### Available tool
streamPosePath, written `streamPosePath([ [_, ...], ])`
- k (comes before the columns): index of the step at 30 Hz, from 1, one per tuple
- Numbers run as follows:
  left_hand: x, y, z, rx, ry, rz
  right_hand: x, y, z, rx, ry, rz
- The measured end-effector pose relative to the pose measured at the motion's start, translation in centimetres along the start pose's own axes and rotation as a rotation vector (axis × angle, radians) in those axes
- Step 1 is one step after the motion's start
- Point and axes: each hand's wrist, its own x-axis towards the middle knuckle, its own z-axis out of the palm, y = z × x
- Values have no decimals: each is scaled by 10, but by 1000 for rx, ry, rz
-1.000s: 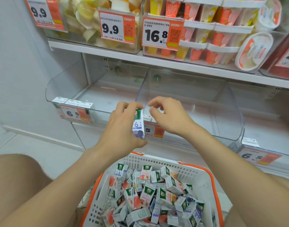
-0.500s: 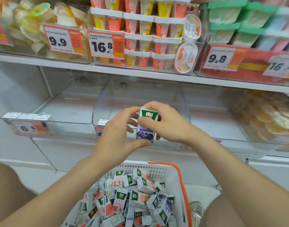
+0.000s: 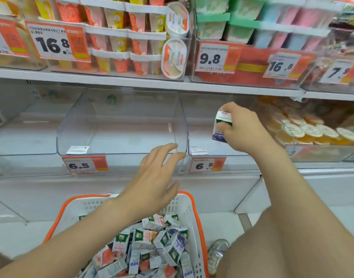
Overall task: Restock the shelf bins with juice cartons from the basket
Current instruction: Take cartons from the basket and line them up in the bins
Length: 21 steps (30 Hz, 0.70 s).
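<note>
**The carton goes to one hand**

A moment ago both hands held the juice carton (image 3: 222, 125) together in front of the middle bin (image 3: 120, 121). Now only the right hand (image 3: 244, 131) grips it, up at the next bin (image 3: 242, 155) to the right. The left hand (image 3: 152, 177) has let go. Its fingers are spread and hold nothing, above the basket (image 3: 194, 217). The view has turned right too.

Bright even shop light, motion blur at right, wide-angle bending at edges
</note>
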Motion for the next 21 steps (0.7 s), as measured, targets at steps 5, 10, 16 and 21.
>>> streamPosePath([
  [5,2,6,13,104,-128,-30,11,32,19,-129,-310,10],
  [10,0,-1,20,149,-178,-53,21,29,32,-89,-549,13],
  [16,-5,-12,15,94,-214,6,21,21,42,1,-664,75],
  [21,-19,-25,19,57,-24,49,-1,1,46,-100,-181,-86],
])
